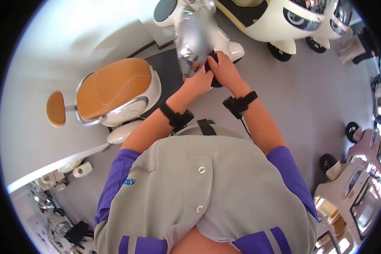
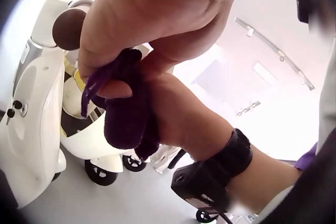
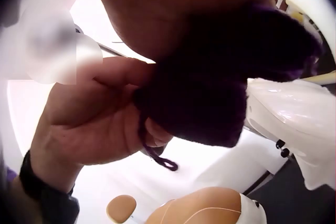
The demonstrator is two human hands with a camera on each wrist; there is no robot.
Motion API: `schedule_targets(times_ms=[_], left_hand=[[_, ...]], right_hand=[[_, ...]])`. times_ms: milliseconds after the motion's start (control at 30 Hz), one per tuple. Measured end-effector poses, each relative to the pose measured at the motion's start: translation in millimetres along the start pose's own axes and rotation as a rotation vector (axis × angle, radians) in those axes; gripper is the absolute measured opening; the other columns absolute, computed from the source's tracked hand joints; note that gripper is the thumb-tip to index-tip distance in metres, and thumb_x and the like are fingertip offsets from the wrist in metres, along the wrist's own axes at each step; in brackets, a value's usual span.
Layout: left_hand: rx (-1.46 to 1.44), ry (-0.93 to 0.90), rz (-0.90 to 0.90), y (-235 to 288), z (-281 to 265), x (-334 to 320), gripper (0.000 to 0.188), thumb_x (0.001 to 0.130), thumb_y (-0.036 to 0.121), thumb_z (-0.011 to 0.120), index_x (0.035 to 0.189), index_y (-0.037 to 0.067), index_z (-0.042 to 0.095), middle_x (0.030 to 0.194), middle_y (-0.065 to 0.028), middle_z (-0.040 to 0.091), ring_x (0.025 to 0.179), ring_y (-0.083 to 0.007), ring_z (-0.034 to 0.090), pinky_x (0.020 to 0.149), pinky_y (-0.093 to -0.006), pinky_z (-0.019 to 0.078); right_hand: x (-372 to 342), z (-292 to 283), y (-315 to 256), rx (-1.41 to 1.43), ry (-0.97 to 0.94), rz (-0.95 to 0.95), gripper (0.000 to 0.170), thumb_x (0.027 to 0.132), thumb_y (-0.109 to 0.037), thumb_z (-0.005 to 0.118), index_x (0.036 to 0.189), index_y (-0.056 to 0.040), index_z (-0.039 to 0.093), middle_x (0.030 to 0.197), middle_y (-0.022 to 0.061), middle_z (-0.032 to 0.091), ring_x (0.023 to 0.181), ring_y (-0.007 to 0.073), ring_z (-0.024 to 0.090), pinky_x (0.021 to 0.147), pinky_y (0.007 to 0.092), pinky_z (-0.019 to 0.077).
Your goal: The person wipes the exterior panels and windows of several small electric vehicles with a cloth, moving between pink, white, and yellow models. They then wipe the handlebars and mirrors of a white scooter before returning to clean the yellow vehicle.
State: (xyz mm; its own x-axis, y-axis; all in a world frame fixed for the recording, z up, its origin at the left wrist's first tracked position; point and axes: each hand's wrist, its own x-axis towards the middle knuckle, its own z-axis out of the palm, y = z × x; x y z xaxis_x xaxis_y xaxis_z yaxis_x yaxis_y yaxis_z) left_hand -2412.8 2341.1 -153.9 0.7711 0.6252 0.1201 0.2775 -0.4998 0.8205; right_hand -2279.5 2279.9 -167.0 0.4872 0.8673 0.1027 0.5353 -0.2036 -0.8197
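Both hands hold a dark purple cloth point(image 2: 126, 124) in front of the body, close to the silver front of a cream scooter. My left hand point(image 1: 199, 80) pinches its edge between thumb and fingers, as the left wrist view shows. On the other side, my right hand point(image 1: 226, 72) grips the cloth, whose thick folds hang below the palm in the right wrist view. A thin purple cord point(image 3: 163, 162) with a looped end dangles near the left fingertips. Part of the right hand's fingers is hidden by the cloth.
The scooter's tan seat point(image 1: 118, 86) and backrest point(image 1: 56, 109) stand at left, beside a white wall. Another cream scooter point(image 1: 279, 19) is at upper right, and several more vehicles line the lower right. Grey floor point(image 1: 283, 93) lies between them.
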Motion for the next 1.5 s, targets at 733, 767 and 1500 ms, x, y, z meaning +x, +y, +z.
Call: schedule_targets(times_ms=[733, 767, 1500], left_hand=[[-0.141, -0.19, -0.11, 38, -23, -16, 0.032, 0.087, 0.013, 0.065, 0.113, -0.002, 0.054, 0.098, -0.0246, 0.063, 0.092, -0.045, 0.06, 0.08, -0.0438, 0.0488], [-0.195, -0.217, -0.1, 35, -23, -16, 0.03, 0.087, 0.011, 0.066, 0.111, -0.003, 0.053, 0.091, -0.0207, 0.063, 0.08, -0.039, 0.06, 0.074, -0.0386, 0.0505], [-0.347, 0.106, -0.456, 60, 176, 71, 0.044, 0.091, 0.017, 0.064, 0.126, -0.005, 0.047, 0.107, -0.0223, 0.064, 0.096, -0.032, 0.063, 0.084, -0.0393, 0.0498]], right_hand=[[-29, -19, 4, 0.294, 0.0, -0.02, 0.033, 0.092, -0.02, 0.059, 0.117, 0.001, 0.057, 0.11, 0.0224, 0.063, 0.103, 0.0393, 0.059, 0.092, 0.0401, 0.0461], [-37, -24, 1, 0.305, -0.008, 0.029, 0.032, 0.092, -0.02, 0.059, 0.116, 0.0004, 0.057, 0.11, 0.022, 0.063, 0.104, 0.0393, 0.059, 0.092, 0.0399, 0.0464], [30, -153, 172, 1.017, -0.273, 0.659, 0.044, 0.092, -0.021, 0.066, 0.125, 0.0037, 0.052, 0.104, 0.0112, 0.066, 0.095, 0.0189, 0.063, 0.084, 0.032, 0.0507]])
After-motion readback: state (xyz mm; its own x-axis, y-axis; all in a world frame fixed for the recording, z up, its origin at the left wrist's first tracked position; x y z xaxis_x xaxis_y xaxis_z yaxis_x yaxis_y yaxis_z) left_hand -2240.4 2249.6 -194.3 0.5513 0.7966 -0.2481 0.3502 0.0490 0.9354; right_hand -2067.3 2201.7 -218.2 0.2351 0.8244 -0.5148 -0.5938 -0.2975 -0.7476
